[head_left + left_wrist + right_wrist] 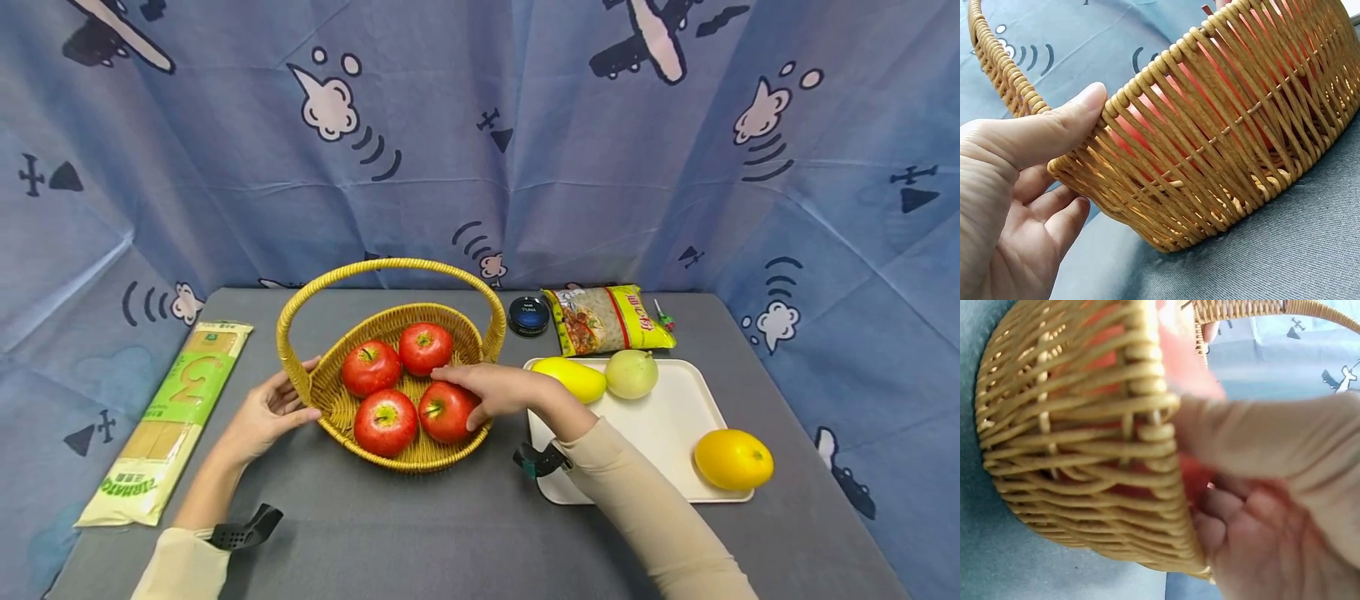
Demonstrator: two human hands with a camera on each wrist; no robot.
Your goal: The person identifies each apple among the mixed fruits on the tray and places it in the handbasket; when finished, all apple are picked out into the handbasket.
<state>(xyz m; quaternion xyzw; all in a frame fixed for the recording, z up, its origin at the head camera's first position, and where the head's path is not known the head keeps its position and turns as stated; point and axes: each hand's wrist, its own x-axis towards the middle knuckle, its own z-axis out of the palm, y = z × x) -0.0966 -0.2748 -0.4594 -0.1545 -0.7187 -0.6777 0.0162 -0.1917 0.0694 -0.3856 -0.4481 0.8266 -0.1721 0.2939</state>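
Note:
A yellow wicker basket (420,461) with a tall arched handle stands on the grey table and holds several red apples. At its left end, my left hand (264,417) grips the rim by the handle's base. The left wrist view shows the thumb (1079,112) on top of the rim and the fingers curled outside the basket. My right hand (495,388) reaches in over the right side and grips the front right apple (444,412), fingers on top and thumb on its near right side. In the right wrist view, the wicker wall (1085,431) hides part of that hold.
To the right, a white tray (637,450) carries a yellow mango (573,379), a pale green round fruit (632,374) and another yellow fruit (732,460). Behind it lie a tuna tin (528,316) and a food packet (607,320). A noodle pack (172,417) lies far left.

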